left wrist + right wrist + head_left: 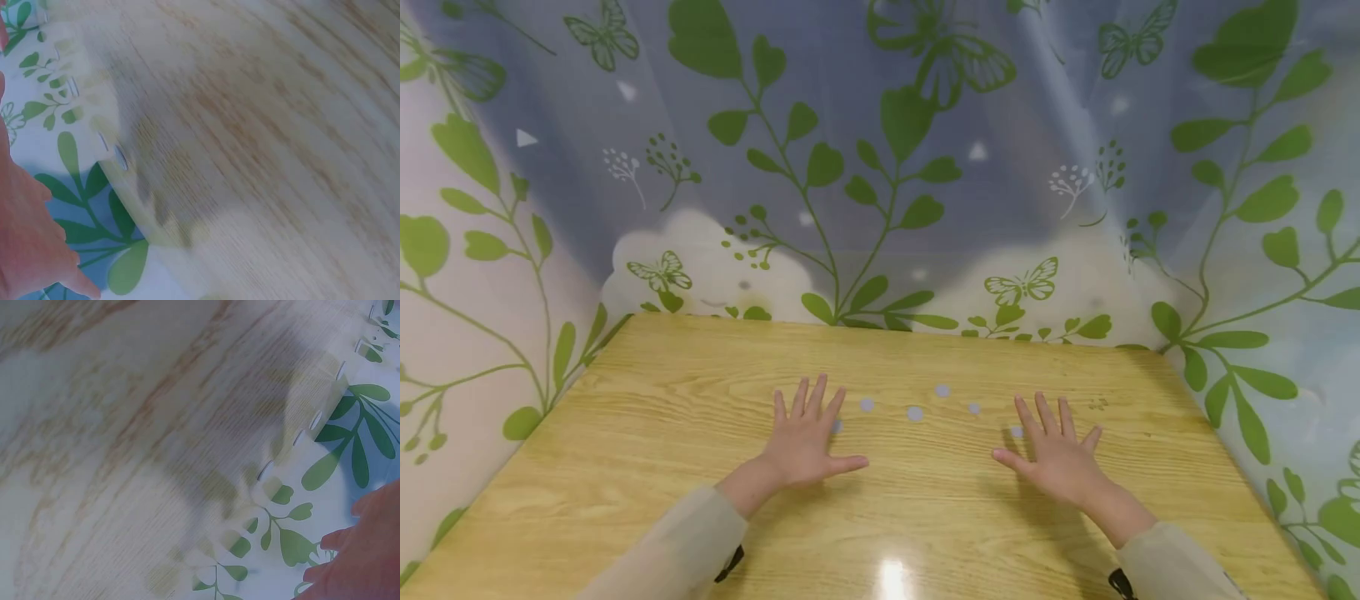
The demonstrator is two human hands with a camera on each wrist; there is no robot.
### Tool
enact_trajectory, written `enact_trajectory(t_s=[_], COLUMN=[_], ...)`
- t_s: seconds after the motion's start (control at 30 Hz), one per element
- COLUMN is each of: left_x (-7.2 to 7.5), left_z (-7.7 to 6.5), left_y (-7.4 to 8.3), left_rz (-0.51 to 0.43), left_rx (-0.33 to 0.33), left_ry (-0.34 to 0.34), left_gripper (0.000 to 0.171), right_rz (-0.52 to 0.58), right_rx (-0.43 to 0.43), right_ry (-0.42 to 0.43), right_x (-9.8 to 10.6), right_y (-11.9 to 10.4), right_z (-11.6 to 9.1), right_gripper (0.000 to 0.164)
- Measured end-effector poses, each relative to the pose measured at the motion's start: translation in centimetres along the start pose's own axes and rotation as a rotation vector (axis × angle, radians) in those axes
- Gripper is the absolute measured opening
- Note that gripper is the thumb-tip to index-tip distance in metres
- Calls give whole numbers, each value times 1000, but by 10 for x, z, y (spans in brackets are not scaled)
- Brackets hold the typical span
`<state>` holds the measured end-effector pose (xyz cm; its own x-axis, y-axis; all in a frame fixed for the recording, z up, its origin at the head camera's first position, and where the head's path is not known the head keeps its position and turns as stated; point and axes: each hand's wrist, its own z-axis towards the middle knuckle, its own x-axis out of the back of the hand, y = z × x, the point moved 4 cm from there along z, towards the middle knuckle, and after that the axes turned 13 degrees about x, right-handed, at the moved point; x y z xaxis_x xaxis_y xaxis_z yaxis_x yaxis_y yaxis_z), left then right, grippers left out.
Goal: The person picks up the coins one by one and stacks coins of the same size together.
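While holding left hand [802,443] and right hand [1058,457] splayed over the surface [647,417], gripping nothing, seems only at the start, with discs [914,413] lying unheld.

The left forearm [673,546] and right forearm [1176,567] reach forward, well apart. The left hand [805,442] spreads palm down, fingers straight and thumb pointing inward; the right hand [1060,458] mirrors it. Whether the hands rest or hover is hard to tell.
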<state>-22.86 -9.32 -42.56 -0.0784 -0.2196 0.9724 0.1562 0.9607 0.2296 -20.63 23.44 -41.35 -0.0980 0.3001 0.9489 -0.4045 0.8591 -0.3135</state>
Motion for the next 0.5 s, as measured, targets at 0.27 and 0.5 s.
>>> enact_trajectory(t_s=[0.27, 0.5], left_x=[-1, -2], left_z=[5, 7], left_y=[6, 10], left_rz=[-4, -19], left_rx=[0, -5], left_ry=[-13, -16], left_gripper=[101, 101], right_rz=[-3, 8], right_rx=[-3, -1], right_ry=[-2, -6], right_x=[0, -2], right_y=[0, 2], right_z=[-1, 0], right_gripper=[90, 89])
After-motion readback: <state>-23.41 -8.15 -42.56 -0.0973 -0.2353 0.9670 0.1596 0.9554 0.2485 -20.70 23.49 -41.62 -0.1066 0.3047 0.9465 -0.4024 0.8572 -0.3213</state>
